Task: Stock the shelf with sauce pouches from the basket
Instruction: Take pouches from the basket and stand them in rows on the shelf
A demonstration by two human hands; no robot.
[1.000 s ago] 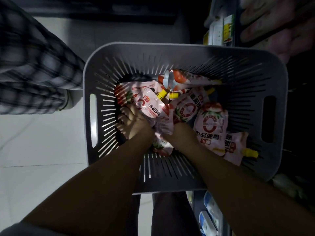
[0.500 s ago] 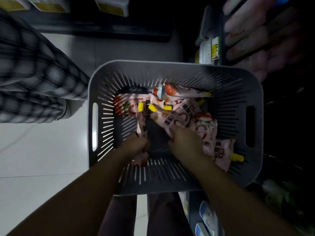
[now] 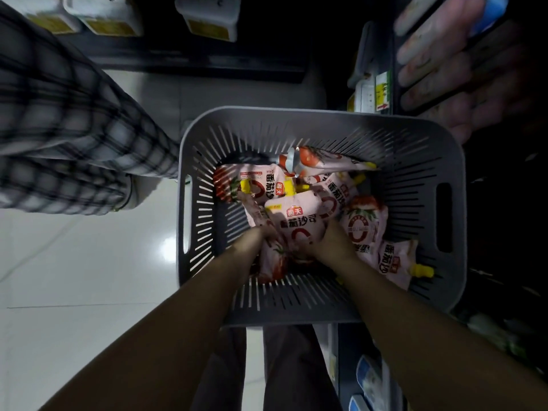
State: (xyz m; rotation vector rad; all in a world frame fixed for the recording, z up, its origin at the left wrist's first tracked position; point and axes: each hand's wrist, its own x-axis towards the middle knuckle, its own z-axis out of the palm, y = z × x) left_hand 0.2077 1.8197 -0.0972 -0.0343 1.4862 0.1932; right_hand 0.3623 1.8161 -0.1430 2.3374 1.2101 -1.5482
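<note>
Both hands are down in the basket (image 3: 326, 123). The left hand (image 3: 262, 234) and right hand (image 3: 335, 241) clasp a pouch (image 3: 299, 223) from either side near the near wall, fingers curled on it, the left's mostly hidden. More pouches (image 3: 367, 226) lie towards the far and right walls. Lift it clear of the rim without dragging its neighbours, then turn right to the dim shelf (image 3: 444, 69). The floor (image 3: 89, 277) is pale and glossy; a checked garment (image 3: 74, 129) hangs left.
</note>
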